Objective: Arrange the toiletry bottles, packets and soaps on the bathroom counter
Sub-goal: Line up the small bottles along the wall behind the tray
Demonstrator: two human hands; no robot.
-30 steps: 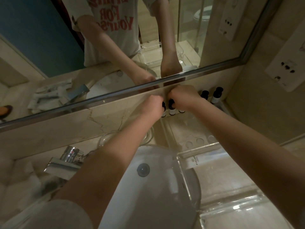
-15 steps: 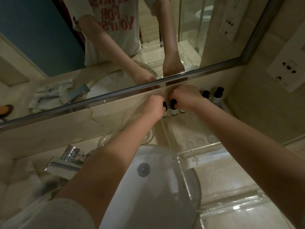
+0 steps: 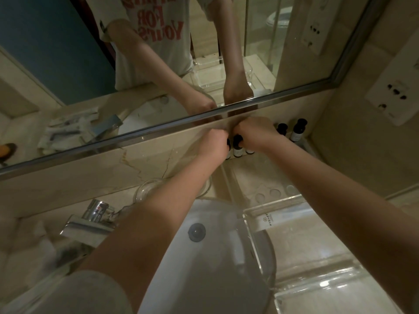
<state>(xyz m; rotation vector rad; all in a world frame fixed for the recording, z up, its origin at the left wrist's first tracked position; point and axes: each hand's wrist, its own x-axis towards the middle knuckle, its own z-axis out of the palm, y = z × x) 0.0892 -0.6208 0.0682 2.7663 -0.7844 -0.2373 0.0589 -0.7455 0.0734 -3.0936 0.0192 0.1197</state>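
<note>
The small bottles stood in a row at the back edge of the desk, right against the wall under the mirror. They looked light and stiff, with dark caps and pale labels, and I judged them easy to tip, being narrow and tall, so the cap or the shoulder just below it was the place to pinch. Two more bottles stood upright toward the back right corner, apart from the ones I was working on.

My left hand was curled nearly into a fist at the left end of the row, knuckles up; I cannot tell whether its fingers had closed on the end bottle or only rested against it. My right hand was curled over the tops of the middle bottles, fingertips down around a cap, though the grip itself was hidden under the knuckles. Both forearms reached out straight over the sink, wrists level, the hands almost touching.

A clear tray sat at the near right, and the tap to the left.
</note>
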